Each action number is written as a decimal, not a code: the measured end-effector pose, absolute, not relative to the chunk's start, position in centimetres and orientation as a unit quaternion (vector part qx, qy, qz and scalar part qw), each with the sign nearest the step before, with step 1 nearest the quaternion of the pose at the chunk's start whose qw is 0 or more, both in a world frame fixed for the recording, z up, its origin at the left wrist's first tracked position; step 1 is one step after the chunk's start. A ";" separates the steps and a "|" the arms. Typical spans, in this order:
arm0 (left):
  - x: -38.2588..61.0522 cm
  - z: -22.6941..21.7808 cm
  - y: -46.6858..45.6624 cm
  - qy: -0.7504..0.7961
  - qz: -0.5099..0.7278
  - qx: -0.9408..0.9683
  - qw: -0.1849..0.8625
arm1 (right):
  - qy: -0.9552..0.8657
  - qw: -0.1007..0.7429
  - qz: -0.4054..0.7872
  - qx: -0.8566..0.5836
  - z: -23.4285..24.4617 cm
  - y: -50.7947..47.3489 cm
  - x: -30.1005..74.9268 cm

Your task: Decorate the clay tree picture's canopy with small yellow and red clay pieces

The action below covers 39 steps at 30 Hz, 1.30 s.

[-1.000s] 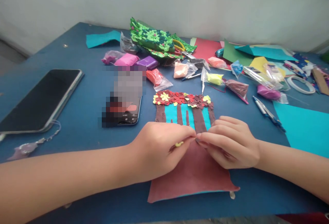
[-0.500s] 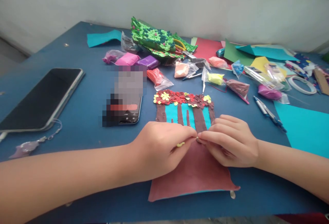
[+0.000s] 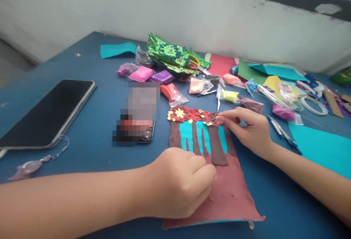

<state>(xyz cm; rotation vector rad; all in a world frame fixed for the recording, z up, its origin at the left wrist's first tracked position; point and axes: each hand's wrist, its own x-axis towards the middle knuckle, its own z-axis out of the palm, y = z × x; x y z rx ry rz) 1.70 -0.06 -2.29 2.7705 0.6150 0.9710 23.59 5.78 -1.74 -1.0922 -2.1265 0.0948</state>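
Observation:
A clay picture (image 3: 208, 165) lies on the blue table (image 3: 90, 133): brown trunks on teal, a band of red and yellow bits along its top, a dull red sheet of clay below. My left hand (image 3: 181, 184) rests curled on the lower left of that sheet, fingers closed; what it holds is hidden. My right hand (image 3: 246, 129) reaches to the picture's top right corner, thumb and forefinger pinched and pressing on the red and yellow band. Whatever sits between those fingertips is too small to name.
A dark phone (image 3: 52, 111) with a charm lies at the left, a second phone (image 3: 137, 122) beside the picture. Bags of coloured clay (image 3: 170, 92), a green clay model (image 3: 170, 54), coloured paper sheets (image 3: 320, 136), a pen (image 3: 282, 133) and a tape ring (image 3: 312, 105) crowd the back and right.
My hands, pinched together over the middle of the picture, have parted. The right hand moved up to the top band; the left stayed low. The view tilted up a little.

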 end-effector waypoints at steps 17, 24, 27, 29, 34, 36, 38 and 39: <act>1.8 -2.9 0.2 0.195 0.284 0.934 0.092 | -0.805 0.299 0.122 -0.497 -2.0 6.9 23.1; 1.7 -2.9 0.1 0.196 0.271 0.939 0.082 | -0.814 0.276 0.123 -0.496 -2.2 6.9 23.1; 1.7 -2.8 0.1 0.194 0.273 0.939 0.080 | -0.817 0.275 0.128 -0.491 -2.2 6.9 23.1; 1.7 -2.8 0.1 0.192 0.271 0.940 0.081 | -0.817 0.278 0.127 -0.488 -2.2 6.9 23.1; 1.7 -2.8 0.1 0.197 0.272 0.939 0.080 | -0.821 0.270 0.118 -0.489 -1.9 6.7 23.1; 1.7 -2.8 0.1 0.198 0.272 0.939 0.077 | -0.818 0.271 0.121 -0.492 -1.8 6.6 23.1; 1.7 -2.9 0.1 0.196 0.269 0.940 0.077 | -0.813 0.275 0.129 -0.497 -1.8 6.6 23.1; 1.7 -2.9 0.1 0.196 0.268 0.940 0.077 | -0.810 0.278 0.133 -0.500 -1.8 6.6 23.1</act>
